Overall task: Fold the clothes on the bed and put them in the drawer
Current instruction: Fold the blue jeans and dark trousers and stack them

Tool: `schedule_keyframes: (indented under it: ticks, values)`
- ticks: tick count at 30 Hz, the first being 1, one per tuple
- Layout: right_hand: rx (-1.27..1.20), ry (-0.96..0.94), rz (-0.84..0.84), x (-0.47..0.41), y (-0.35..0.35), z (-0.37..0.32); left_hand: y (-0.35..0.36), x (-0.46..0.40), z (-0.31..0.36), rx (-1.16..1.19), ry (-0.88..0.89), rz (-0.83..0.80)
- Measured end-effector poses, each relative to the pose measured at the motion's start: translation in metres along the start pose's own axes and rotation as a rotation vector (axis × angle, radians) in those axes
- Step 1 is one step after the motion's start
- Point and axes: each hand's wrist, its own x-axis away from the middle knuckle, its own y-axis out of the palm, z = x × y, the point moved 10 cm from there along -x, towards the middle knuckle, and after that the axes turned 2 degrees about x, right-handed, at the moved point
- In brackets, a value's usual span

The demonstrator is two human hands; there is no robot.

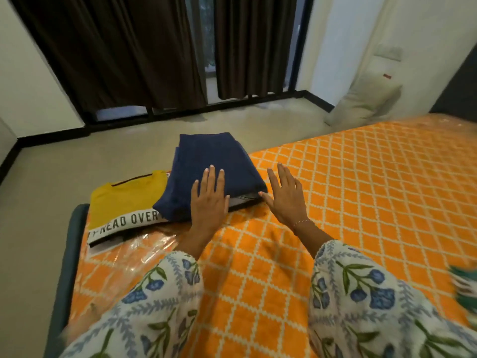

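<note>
A folded navy blue garment (pixel 214 161) lies at the far left corner of the bed (pixel 361 189), partly on top of a folded yellow T-shirt (pixel 124 200) with a white band of black letters. My left hand (pixel 209 200) rests flat on the near edge of the navy garment, fingers straight. My right hand (pixel 284 195) is just to the right of it, fingers spread and straight, its thumb close to the garment's near right corner. Neither hand holds anything.
The bed has an orange cover with a white lattice pattern and a clear plastic sheet (pixel 144 241) near the corner. A green patterned cloth (pixel 464 285) shows at the right edge. Beyond the bed are grey floor (pixel 77 164), dark curtains (pixel 116 47) and a pale door (pixel 374 60).
</note>
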Motion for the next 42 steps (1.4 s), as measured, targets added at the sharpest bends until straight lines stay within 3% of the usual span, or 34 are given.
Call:
schedule_keyframes:
  ticks: [8, 13, 18, 26, 30, 34, 38, 42]
  values:
    - [0.138, 0.158, 0.077, 0.141, -0.081, 0.096, -0.049, 0.058, 0.122, 0.147, 0.124, -0.003]
    - [0.191, 0.338, 0.116, 0.25, -0.125, 0.18, -0.082, 0.093, 0.238, 0.314, 0.268, 0.011]
    - [0.24, 0.518, 0.068, 0.351, -0.143, 0.261, -0.094, 0.143, 0.368, 0.459, 0.44, -0.085]
    - [0.254, 0.996, -0.11, 0.505, -0.157, 0.405, -0.078, 0.253, 0.575, 0.4, 0.941, -0.464]
    - [-0.133, 1.215, -0.162, 0.553, -0.121, 0.445, -0.043, 0.313, 0.626, 0.431, 1.049, -0.881]
    - [-0.049, 1.075, -0.178, 0.542, -0.105, 0.441, -0.017, 0.335, 0.639, 0.438, 0.995, -1.004]
    - [-0.066, 0.909, 0.085, 0.508, -0.13, 0.416, -0.019, 0.317, 0.648, 0.727, 0.859, -1.036]
    - [-0.285, 0.78, 0.355, 0.469, -0.171, 0.387, -0.064, 0.262, 0.635, 1.199, 0.72, -0.799]
